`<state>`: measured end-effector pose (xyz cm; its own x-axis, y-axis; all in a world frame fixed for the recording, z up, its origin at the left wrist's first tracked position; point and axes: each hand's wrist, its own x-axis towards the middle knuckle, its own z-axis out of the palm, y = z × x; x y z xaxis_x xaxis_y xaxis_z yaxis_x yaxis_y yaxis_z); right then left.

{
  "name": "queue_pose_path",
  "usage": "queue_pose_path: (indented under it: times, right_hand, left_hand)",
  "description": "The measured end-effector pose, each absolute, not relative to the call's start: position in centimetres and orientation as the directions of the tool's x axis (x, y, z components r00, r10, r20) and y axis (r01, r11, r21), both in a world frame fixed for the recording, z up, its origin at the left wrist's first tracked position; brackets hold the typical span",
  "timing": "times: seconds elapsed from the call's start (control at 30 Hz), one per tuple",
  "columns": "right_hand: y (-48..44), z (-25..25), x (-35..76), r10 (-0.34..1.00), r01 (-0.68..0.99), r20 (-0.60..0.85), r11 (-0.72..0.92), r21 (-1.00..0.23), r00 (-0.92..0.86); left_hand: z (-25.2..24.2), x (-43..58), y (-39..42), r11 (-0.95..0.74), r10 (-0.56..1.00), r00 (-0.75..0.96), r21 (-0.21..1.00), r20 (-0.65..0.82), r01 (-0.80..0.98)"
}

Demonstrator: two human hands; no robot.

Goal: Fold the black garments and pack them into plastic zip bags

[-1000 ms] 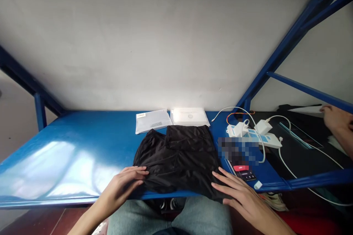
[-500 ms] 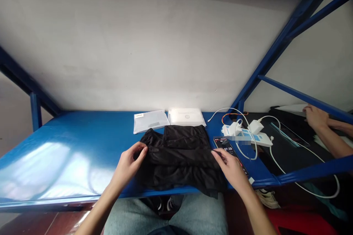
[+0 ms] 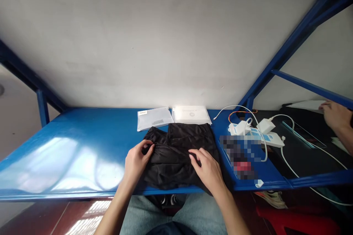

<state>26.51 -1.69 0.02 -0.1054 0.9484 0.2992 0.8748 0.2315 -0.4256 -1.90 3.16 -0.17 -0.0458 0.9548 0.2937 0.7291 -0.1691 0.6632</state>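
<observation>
A black garment (image 3: 179, 154) lies crumpled on the blue table (image 3: 82, 147), its near edge hanging over the front. My left hand (image 3: 138, 161) pinches the cloth at the garment's left side, fingers curled round a fold. On the middle of the fabric rests my right hand (image 3: 206, 167), its fingers bent and pressing down on the cloth.
Two flat white packets (image 3: 154, 118) (image 3: 191, 114) lie against the wall behind the garment. A phone (image 3: 242, 161), a white power strip (image 3: 259, 136) with chargers and cables sit to the right. Another person's hand (image 3: 335, 115) is at the far right over a black mat.
My right hand has moved left from the garment's right edge onto its middle. My left hand has shifted slightly forward along the left edge and keeps its pinch on the cloth.
</observation>
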Motion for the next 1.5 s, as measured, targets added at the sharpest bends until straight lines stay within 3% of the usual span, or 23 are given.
queue_pose_path:
  times: [0.13, 0.27, 0.4, 0.53, 0.67, 0.77, 0.97, 1.13, 1.27, 1.4, 1.5]
  right_hand:
    - [-1.6, 0.0, 26.8, 0.962, 0.88, 0.262, 0.192, -0.434, -0.081]
    - [-1.7, 1.6, 25.2, 0.947, 0.815, 0.317, 0.219, -0.536, -0.046]
    - [-1.3, 4.3, 19.3, 0.923, 0.693, 0.369, 0.339, -0.636, -0.112]
    - [0.0, 4.9, 12.1, 0.918, 0.735, 0.266, 0.395, -0.552, -0.294]
    - [1.3, 3.2, 8.7, 0.951, 0.855, 0.15, 0.31, -0.417, -0.272]
    - [1.7, 2.5, 8.6, 0.954, 0.864, 0.153, 0.299, -0.405, -0.258]
    - [2.2, 4.1, 10.5, 0.957, 0.759, 0.2, 0.289, -0.584, -0.211]
    - [0.7, 6.0, 14.6, 0.963, 0.53, 0.271, 0.238, -0.814, -0.017]
    - [-1.6, 4.9, 19.6, 0.969, 0.359, 0.192, 0.125, -0.925, 0.156]
    - [-3.0, 1.9, 23.7, 0.966, 0.479, 0.117, -0.007, -0.878, 0.229]
    - [-3.4, 0.9, 24.8, 0.952, 0.674, 0.195, -0.015, -0.739, 0.235]
  left_hand:
    - [-0.5, -3.0, 2.5, -0.225, 0.899, -0.157, 0.738, 0.409, 0.636]
    - [-1.0, -4.8, 1.5, -0.118, 0.896, -0.343, 0.898, 0.28, 0.425]
    - [-1.4, -5.3, 1.4, -0.107, 0.901, -0.372, 0.945, 0.223, 0.308]
    - [-1.6, -5.3, 1.7, -0.093, 0.934, -0.299, 0.942, 0.195, 0.323]
    - [-1.8, -5.6, 1.5, -0.064, 0.941, -0.297, 0.945, 0.165, 0.321]
    - [-1.8, -5.6, 1.4, -0.069, 0.943, -0.287, 0.944, 0.166, 0.322]
    - [-1.5, -5.2, 1.5, -0.079, 0.942, -0.277, 0.927, 0.19, 0.366]
    - [-1.3, -5.1, 1.5, -0.086, 0.948, -0.246, 0.91, 0.2, 0.406]
    - [-1.4, -4.9, 1.6, -0.068, 0.957, -0.229, 0.902, 0.18, 0.426]
    - [-1.7, -5.0, 1.8, -0.077, 0.956, -0.22, 0.891, 0.193, 0.447]
    - [-1.9, -4.9, 1.9, -0.081, 0.951, -0.233, 0.894, 0.202, 0.441]
